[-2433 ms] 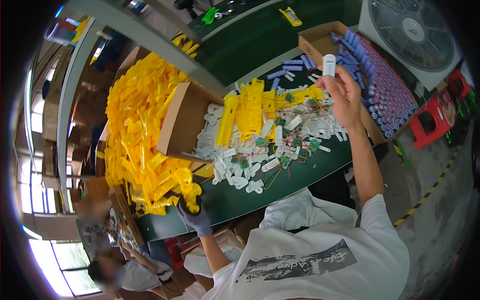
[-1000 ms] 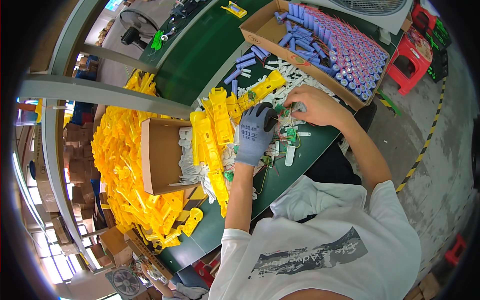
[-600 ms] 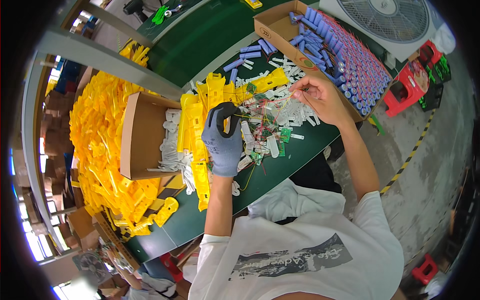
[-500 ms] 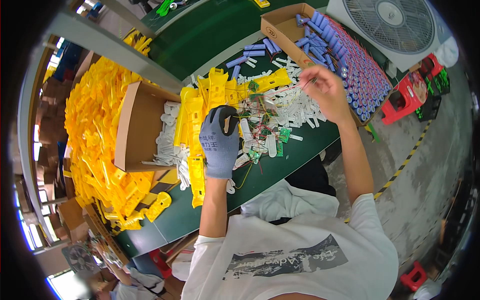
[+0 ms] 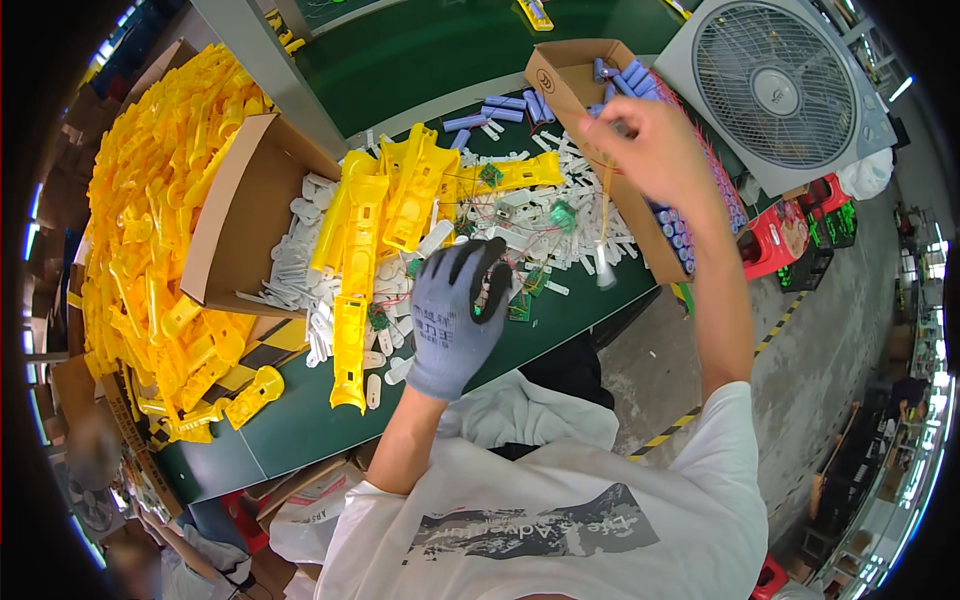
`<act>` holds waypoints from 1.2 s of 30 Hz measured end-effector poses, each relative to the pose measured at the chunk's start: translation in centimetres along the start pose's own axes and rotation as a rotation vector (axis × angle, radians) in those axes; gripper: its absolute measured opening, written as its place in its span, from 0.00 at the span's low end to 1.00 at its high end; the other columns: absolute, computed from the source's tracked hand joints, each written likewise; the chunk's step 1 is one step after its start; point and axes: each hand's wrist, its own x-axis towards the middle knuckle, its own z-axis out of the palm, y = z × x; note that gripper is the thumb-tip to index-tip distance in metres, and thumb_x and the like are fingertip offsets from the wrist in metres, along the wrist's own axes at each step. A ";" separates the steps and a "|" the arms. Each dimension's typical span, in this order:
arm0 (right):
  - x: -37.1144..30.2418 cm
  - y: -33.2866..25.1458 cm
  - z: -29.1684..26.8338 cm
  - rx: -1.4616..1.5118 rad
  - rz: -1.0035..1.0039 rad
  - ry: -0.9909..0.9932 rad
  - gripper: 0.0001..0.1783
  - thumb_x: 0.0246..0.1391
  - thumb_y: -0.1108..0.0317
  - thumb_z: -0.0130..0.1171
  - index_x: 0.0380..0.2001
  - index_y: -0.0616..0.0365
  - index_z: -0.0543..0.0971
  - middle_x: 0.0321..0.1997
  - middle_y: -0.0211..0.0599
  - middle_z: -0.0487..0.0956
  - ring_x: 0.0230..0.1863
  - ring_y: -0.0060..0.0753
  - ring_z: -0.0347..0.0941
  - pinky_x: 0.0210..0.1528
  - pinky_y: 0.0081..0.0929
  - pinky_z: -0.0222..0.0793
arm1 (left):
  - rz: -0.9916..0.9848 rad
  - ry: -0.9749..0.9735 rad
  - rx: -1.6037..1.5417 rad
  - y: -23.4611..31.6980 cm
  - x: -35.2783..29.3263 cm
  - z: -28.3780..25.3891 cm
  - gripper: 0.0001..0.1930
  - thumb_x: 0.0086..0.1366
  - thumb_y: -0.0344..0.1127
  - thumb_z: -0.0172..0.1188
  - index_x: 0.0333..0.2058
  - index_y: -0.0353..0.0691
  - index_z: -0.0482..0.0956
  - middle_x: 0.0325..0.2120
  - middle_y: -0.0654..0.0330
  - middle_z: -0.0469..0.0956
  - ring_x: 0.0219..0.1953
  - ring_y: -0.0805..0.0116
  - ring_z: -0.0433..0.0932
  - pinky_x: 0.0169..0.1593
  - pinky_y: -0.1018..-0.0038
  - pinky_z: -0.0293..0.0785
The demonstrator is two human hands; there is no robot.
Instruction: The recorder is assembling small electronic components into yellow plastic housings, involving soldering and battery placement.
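Observation:
My left hand [image 5: 455, 320], in a grey glove with black fingertips, is low over the near side of the pile. Its fingers are curled toward the thumb; reddish wire and a pale bit show in the gap, and what it grips I cannot make out. My bare right hand [image 5: 660, 155] is raised in front of the cardboard box of cells, fingers pinched. A thin yellowish wire [image 5: 605, 215] with a blurred white end [image 5: 605, 270] hangs below it. Between the hands lie green circuit boards [image 5: 563, 215] with red wires, among small white plastic pieces [image 5: 600, 237].
Yellow plastic housings [image 5: 418, 200] lie left of the gloved hand, and a big heap of them [image 5: 165, 200] is farther left. One cardboard box [image 5: 235, 210] holds white pieces. Purple cylindrical cells [image 5: 500, 108] lie behind; a cell box [image 5: 560, 80] and a fan [image 5: 775, 90] stand right.
My right hand has risen and moved slightly right; a yellowish wire with a white end now hangs below it. My gloved hand has come a little nearer. The view has shifted.

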 end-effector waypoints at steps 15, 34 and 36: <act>-14.6 0.3 0.7 0.805 -0.131 -0.503 0.22 0.52 0.50 0.60 0.34 0.62 0.78 0.32 0.33 0.79 0.20 0.15 0.65 0.19 0.16 0.56 | -0.895 -0.033 -2.237 2.7 -1.1 6.8 0.28 0.71 0.53 0.43 0.61 0.40 0.63 0.53 0.49 0.72 0.51 0.57 0.75 0.58 0.60 0.69; -19.2 -4.2 13.8 1.049 -0.107 -0.295 0.06 0.53 0.71 0.58 0.30 0.63 0.75 0.25 0.35 0.79 0.23 0.21 0.73 0.25 0.19 0.65 | -0.074 0.013 0.009 0.6 -9.7 -5.5 0.37 0.44 0.38 0.69 0.56 0.39 0.69 0.57 0.45 0.63 0.61 0.40 0.60 0.62 0.52 0.56; -19.1 -5.9 14.3 1.233 0.013 -0.280 0.04 0.55 0.73 0.56 0.32 0.63 0.73 0.21 0.34 0.77 0.20 0.20 0.73 0.23 0.18 0.65 | -0.335 0.153 0.375 -1.9 -10.2 -6.8 0.40 0.44 0.35 0.70 0.57 0.33 0.65 0.54 0.44 0.67 0.57 0.44 0.63 0.60 0.57 0.59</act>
